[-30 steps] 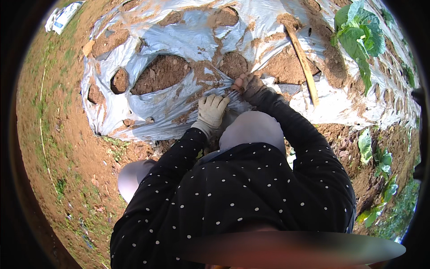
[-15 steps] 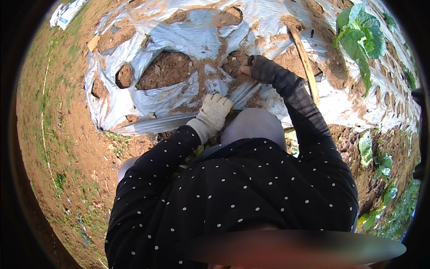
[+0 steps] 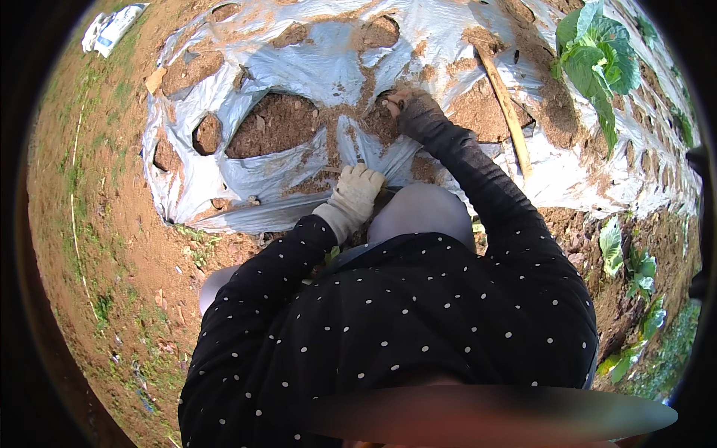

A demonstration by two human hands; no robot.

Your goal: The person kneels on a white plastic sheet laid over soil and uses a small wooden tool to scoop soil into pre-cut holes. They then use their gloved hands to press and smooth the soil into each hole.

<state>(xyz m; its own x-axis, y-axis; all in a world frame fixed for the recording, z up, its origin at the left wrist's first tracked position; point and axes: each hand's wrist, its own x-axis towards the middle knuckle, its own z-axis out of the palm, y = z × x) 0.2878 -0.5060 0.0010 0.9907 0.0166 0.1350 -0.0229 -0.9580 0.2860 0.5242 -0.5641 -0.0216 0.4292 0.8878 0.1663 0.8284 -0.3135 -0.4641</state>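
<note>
Silvery plastic mulch film [image 3: 280,175] covers a raised bed of brown soil and is torn into several holes. My left hand [image 3: 356,193], in a whitish glove, is closed at the near edge of the film. Folds of the sheet run tight toward its curled fingers, which seem to grip it; the fingertips are hidden. Further off and to the right, my right hand [image 3: 407,104] reaches into a soil hole [image 3: 379,123] in the film. Its bare fingers are bent down at the soil, below a dark sleeve. What they hold, if anything, does not show.
A wooden stick [image 3: 505,108] lies across the film on the right. Beyond it grows a leafy cabbage plant [image 3: 597,56]. Loose leaves [image 3: 610,246] lie at the lower right. A white sack [image 3: 116,28] sits at the far left on grassy ground. My knee [image 3: 423,213] is against the bed.
My right hand has shifted slightly left and turned, its fingers now bent over the soil hole. The left hand has barely moved at the film's edge.
</note>
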